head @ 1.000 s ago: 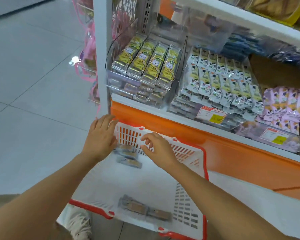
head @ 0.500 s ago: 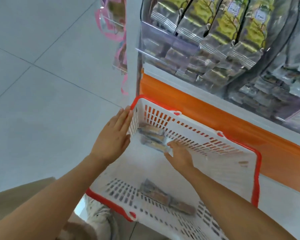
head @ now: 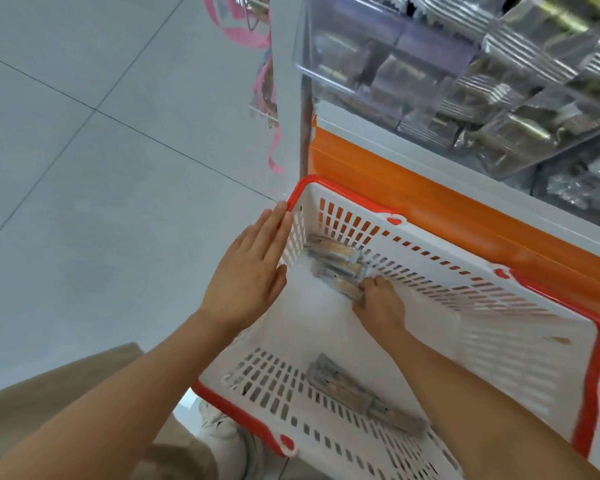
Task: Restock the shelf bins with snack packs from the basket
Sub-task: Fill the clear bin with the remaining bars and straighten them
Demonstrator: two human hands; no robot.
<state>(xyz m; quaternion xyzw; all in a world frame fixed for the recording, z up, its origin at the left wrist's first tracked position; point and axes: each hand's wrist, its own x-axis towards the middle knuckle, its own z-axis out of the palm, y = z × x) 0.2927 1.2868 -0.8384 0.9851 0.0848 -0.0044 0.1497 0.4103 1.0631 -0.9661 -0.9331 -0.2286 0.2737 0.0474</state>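
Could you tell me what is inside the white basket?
A stack of snack packs sits in the far corner, gripped by the right hand; two more packs lie near the front. Anything under the forearm is hidden.

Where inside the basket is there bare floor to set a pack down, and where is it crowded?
Bare: the basket middle, between the corner packs and the packs by the near wall, and on toward the right-hand wall. Crowded: the far-left corner, where the right hand grips the corner packs; the left hand presses flat on the wall outside.
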